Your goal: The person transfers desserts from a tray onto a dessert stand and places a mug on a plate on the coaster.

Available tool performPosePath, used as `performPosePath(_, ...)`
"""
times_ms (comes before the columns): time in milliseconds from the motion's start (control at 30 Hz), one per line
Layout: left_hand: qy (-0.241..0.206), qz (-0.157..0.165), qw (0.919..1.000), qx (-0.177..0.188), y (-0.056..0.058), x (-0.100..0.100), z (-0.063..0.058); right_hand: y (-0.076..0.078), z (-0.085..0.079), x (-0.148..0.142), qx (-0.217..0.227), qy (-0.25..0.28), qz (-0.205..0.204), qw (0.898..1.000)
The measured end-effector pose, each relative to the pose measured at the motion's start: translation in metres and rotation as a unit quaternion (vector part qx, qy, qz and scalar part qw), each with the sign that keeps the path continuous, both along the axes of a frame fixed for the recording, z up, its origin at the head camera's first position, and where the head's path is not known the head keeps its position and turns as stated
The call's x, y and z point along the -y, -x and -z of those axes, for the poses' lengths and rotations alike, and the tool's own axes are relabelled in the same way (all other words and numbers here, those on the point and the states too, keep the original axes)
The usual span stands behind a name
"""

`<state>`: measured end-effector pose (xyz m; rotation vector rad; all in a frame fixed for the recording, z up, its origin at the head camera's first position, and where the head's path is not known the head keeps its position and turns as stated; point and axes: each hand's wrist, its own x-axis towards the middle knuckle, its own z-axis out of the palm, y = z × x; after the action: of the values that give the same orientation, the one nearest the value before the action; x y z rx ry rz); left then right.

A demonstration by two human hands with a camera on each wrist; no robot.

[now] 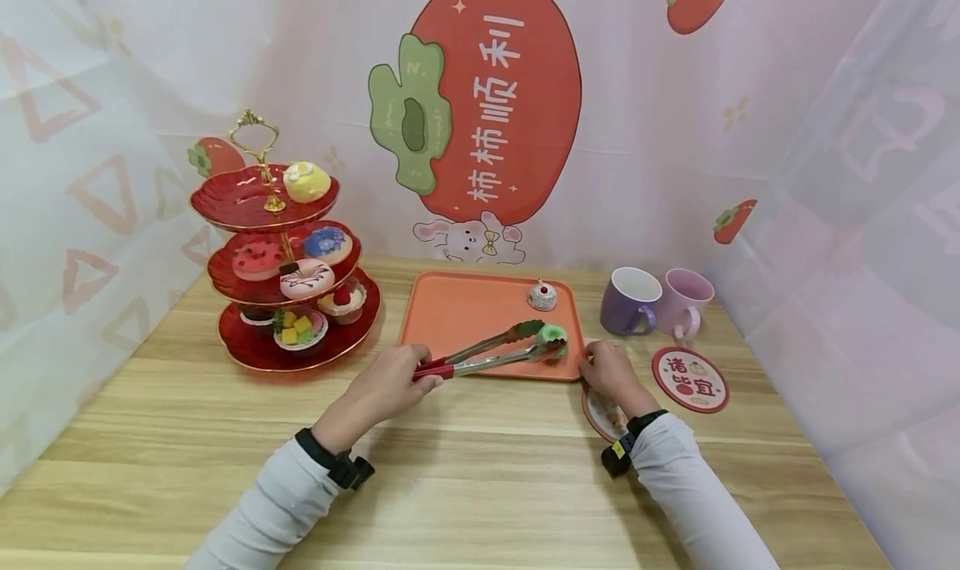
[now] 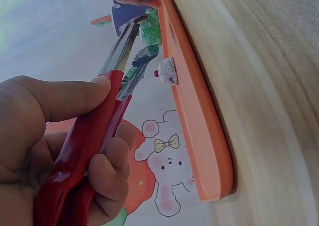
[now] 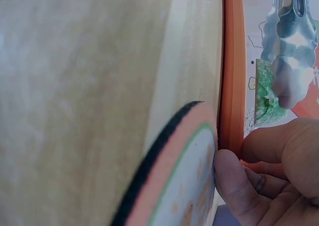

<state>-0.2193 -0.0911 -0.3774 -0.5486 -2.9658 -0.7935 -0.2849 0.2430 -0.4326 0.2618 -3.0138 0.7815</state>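
Observation:
In the head view my left hand [image 1: 386, 384] grips the red handles of metal food tongs [image 1: 480, 359]. Their scalloped tips are spread at a small green cake [image 1: 553, 335] on the right end of an orange tray [image 1: 465, 312]; one tip overlaps it, the other looks apart. Thumb and fingers of my right hand [image 1: 613, 377] pinch the tray's front right corner, the thumb outside the rim in the right wrist view. Behind the green cake sits a white speckled cake [image 1: 542, 297] with a red berry. Partly under my right forearm lies a round coaster [image 1: 602, 413].
A three-tier red stand [image 1: 300, 357] with several cakes and donuts stands at the left. Beyond the tray's right side are a purple mug [image 1: 626, 303] and a pink mug [image 1: 684, 299]. Another round coaster [image 1: 690, 380] lies before them. A printed cloth [image 1: 637, 120] hangs behind.

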Motion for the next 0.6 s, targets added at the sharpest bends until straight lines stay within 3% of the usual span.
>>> performPosePath(400,-0.011,-0.016,0.9997,-0.018,-0.001,0.011,-0.013,0.0,-0.002,0.001,0.013,0.011,0.003,1.0)
performPosePath(600,-0.028,-0.045,0.9986,0.003,-0.005,0.018,-0.024,-0.001,-0.002,0.0,0.008,0.012,0.001,1.0)
